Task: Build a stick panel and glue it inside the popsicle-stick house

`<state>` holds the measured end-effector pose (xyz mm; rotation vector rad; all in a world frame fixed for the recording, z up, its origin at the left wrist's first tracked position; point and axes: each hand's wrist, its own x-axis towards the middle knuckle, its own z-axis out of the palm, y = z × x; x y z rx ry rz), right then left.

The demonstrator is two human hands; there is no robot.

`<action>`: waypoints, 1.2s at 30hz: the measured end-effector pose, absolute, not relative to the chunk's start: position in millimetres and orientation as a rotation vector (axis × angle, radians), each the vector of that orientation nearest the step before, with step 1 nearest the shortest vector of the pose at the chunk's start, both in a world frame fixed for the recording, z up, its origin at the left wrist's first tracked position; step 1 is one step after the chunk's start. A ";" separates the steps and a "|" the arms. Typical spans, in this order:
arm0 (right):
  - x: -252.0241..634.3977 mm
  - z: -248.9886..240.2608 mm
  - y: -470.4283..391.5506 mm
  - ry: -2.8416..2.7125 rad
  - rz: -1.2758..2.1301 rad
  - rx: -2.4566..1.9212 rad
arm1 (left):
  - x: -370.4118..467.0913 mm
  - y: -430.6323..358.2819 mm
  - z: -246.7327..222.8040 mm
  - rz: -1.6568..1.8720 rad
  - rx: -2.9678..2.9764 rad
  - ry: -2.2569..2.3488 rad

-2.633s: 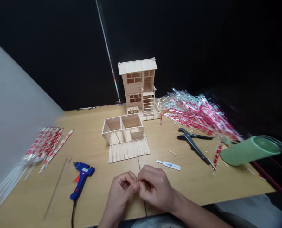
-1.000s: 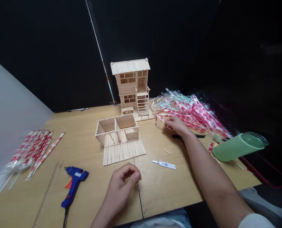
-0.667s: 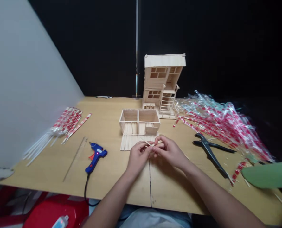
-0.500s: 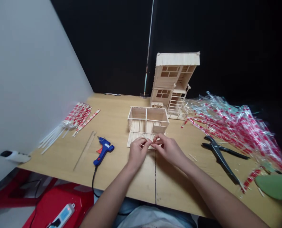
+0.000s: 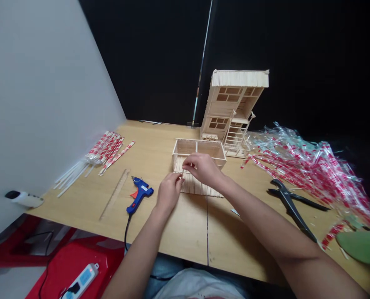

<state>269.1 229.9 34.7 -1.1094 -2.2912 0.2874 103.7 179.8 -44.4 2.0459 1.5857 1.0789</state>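
A short thin wooden stick [image 5: 182, 172] stands roughly upright between my two hands, over the left front of a small wooden model house [image 5: 200, 189] built from sticks. My left hand [image 5: 168, 189] is closed, pinching the stick's lower end beside the model's front left corner. My right hand [image 5: 202, 167] reaches over the slatted floor and pinches the upper end, hiding part of the floor and front. The model has low walls and a divider. Behind it a taller two-storey stick house [image 5: 235, 104] with a ladder stands upright.
Left lie a blue glue gun [image 5: 140, 194], a clear ruler [image 5: 114, 194] and wrapped chopsticks [image 5: 107, 147]. To the right are black-handled pliers [image 5: 289, 205], a heap of red-printed clear wrappers [image 5: 316, 170] and a green object [image 5: 361, 247]. A power strip [image 5: 82, 282] rests on a red stool [image 5: 60, 259].
My right hand has moved up and left over the model's floor. My left hand has shifted left and slightly down. The stick has turned from slanted to nearly upright. The view has shifted slightly.
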 end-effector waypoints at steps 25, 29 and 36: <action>230.6 10.0 262.3 -2.138 0.031 -1.274 | 88.4 180.6 -59.4 1.085 1.913 1.740; 229.5 8.4 263.5 -2.136 -0.013 -1.248 | 88.5 180.4 -59.3 1.084 1.917 1.740; 227.9 5.4 261.3 -2.140 0.023 -1.292 | 88.7 180.5 -59.5 1.089 1.916 1.738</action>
